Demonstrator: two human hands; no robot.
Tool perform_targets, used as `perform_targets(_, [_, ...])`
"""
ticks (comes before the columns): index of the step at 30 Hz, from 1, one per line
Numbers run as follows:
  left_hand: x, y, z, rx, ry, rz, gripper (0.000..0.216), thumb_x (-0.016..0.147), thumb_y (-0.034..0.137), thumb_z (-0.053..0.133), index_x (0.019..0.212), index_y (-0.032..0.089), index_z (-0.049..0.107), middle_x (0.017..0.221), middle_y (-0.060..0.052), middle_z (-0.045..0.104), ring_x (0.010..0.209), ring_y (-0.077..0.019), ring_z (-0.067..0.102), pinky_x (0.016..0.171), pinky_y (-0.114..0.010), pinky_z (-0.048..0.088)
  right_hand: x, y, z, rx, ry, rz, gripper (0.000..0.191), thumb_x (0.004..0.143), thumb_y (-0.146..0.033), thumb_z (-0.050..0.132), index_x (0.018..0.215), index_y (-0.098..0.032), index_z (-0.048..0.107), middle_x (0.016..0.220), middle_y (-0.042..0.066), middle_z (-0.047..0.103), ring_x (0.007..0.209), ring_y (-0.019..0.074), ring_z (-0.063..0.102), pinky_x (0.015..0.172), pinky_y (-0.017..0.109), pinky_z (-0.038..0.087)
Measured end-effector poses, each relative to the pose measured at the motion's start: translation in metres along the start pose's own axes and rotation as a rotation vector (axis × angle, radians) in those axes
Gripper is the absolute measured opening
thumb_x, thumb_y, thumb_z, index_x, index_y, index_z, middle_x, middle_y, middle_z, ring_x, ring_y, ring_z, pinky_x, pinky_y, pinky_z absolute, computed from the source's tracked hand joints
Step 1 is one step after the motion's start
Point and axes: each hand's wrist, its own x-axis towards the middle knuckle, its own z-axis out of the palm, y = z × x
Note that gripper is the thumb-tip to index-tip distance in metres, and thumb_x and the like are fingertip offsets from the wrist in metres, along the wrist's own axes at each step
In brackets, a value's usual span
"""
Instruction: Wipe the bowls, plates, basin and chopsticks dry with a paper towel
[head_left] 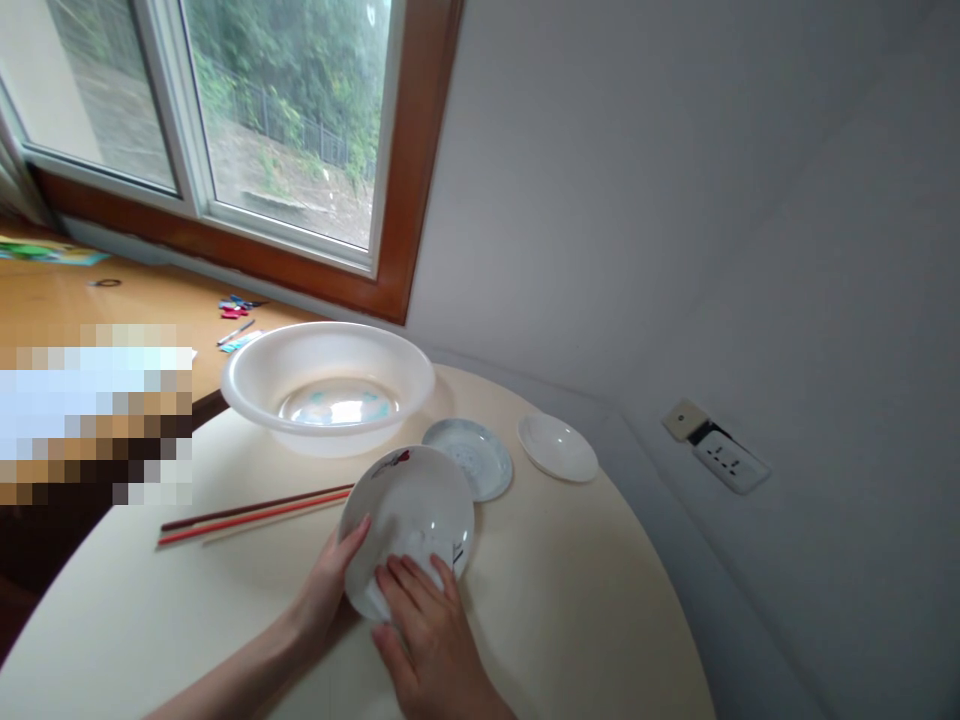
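A white plate (412, 510) with a small red and dark pattern at its rim is tilted up off the round cream table (570, 610). My left hand (330, 580) grips its lower left edge, thumb on the face. My right hand (431, 640) lies against the plate's lower face, fingers pressed on a small white cloth or tissue that barely shows. Just beyond stand a blue-grey saucer (472, 455) and a small white dish (559, 447).
A large translucent white basin (330, 385) with a little water stands at the table's far side. Red and brown chopsticks (255, 512) lie left of the plate. A wooden desk (97, 310) with small items runs under the window. A wall socket (727, 460) is at right.
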Motion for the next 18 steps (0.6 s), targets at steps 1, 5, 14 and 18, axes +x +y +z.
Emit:
perform_targets(1, [0.0, -0.001, 0.0, -0.003, 0.0, -0.01, 0.043, 0.07, 0.027, 0.063, 0.109, 0.01, 0.057, 0.087, -0.012, 0.071, 0.083, -0.0279, 0.066, 0.072, -0.033, 0.053, 0.0, -0.001, -0.001, -0.004, -0.025, -0.017, 0.045, 0.085, -0.033, 0.048, 0.127, -0.018, 0.043, 0.127, 0.007, 0.053, 0.118, 0.0208, 0.046, 0.103, 0.044, 0.03])
perform_targets(5, [0.001, 0.0, -0.002, 0.003, -0.006, -0.008, 0.043, 0.071, 0.027, 0.063, 0.111, 0.011, 0.057, 0.09, -0.011, 0.071, 0.089, -0.0273, 0.065, 0.078, -0.034, 0.052, 0.0, -0.001, -0.004, 0.002, -0.116, -0.009, 0.051, 0.083, -0.026, 0.05, 0.132, -0.02, 0.036, 0.133, 0.006, 0.047, 0.122, 0.0197, 0.042, 0.104, 0.043, 0.029])
perform_targets(14, [0.003, 0.006, 0.001, -0.066, -0.042, -0.076, 0.041, 0.079, 0.031, 0.054, 0.114, 0.008, 0.055, 0.094, -0.015, 0.069, 0.087, -0.0288, 0.065, 0.077, -0.038, 0.052, 0.002, 0.018, 0.0, -0.066, 0.015, 0.055, 0.056, 0.067, 0.0, 0.042, 0.117, -0.022, 0.052, 0.119, 0.004, 0.059, 0.122, 0.022, 0.041, 0.106, 0.052, 0.003])
perform_targets(18, [0.002, 0.008, 0.001, -0.096, -0.058, -0.086, 0.044, 0.079, 0.033, 0.054, 0.116, 0.009, 0.054, 0.098, -0.016, 0.068, 0.092, -0.0293, 0.064, 0.081, -0.04, 0.051, 0.0, 0.028, 0.002, -0.095, 0.116, 0.066, 0.054, 0.063, 0.0, 0.044, 0.11, -0.023, 0.056, 0.113, 0.004, 0.062, 0.12, 0.0218, 0.042, 0.105, 0.052, 0.0])
